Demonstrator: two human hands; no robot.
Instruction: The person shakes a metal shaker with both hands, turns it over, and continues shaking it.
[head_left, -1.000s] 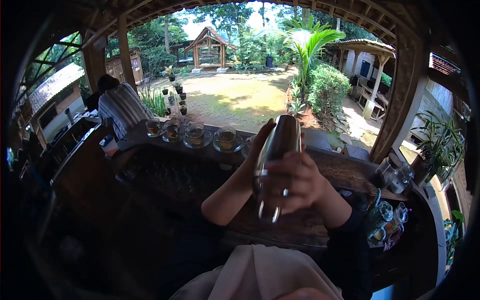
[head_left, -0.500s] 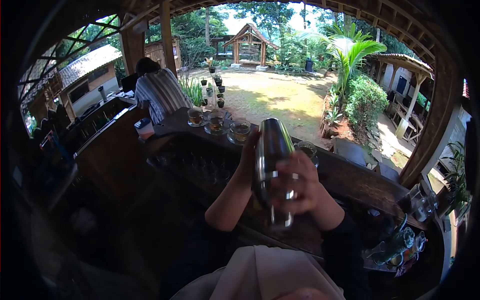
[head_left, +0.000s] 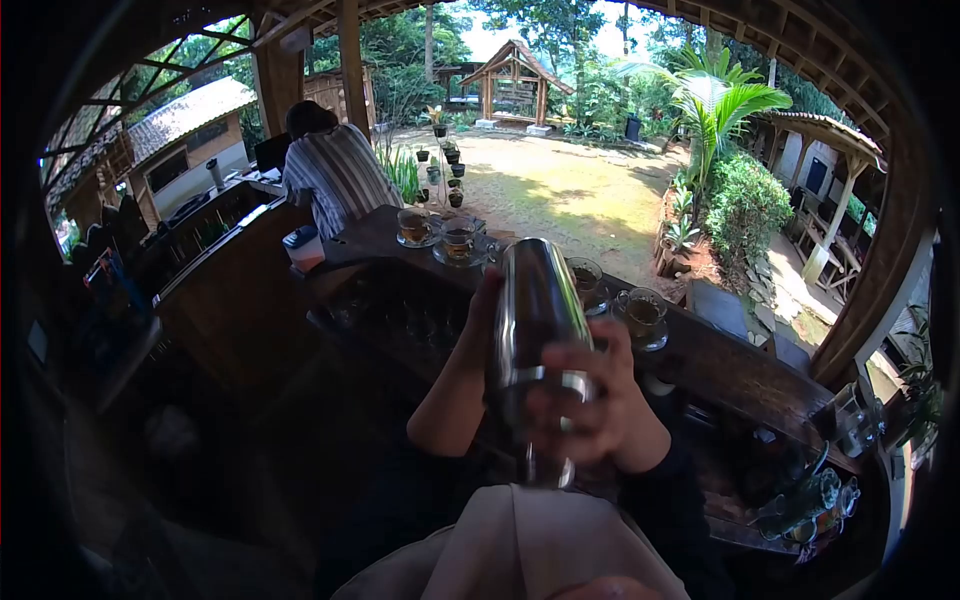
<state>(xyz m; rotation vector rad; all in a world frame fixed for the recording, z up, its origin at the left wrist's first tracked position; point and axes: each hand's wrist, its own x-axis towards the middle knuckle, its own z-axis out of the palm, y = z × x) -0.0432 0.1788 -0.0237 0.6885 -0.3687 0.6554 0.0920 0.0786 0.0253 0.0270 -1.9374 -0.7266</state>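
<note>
A shiny metal shaker (head_left: 540, 310) is held tilted in front of my chest, its narrow end low and its broad base up. My left hand (head_left: 485, 305) grips its left side, largely hidden behind the metal. Around its lower right part wrap the fingers of my right hand (head_left: 590, 400), slightly blurred. Beyond the shaker, glass cups with amber liquid stand on saucers on the dark wooden counter (head_left: 740, 375): one cup (head_left: 413, 226) at the left, another (head_left: 458, 241) beside it, and a cup (head_left: 642, 312) to the right of the shaker.
A person in a striped shirt (head_left: 345, 175) leans over a counter at the back left. A container with a dark lid (head_left: 304, 249) stands at the counter's left end. Glass jars (head_left: 855, 425) and glassware (head_left: 815, 495) are at the right. Hanging pots (head_left: 455, 170) are beyond the counter.
The shaker and both hands have moved slightly down and left in view. The view has shifted, and more cups show to the right of the shaker. Both hands keep their hold.
</note>
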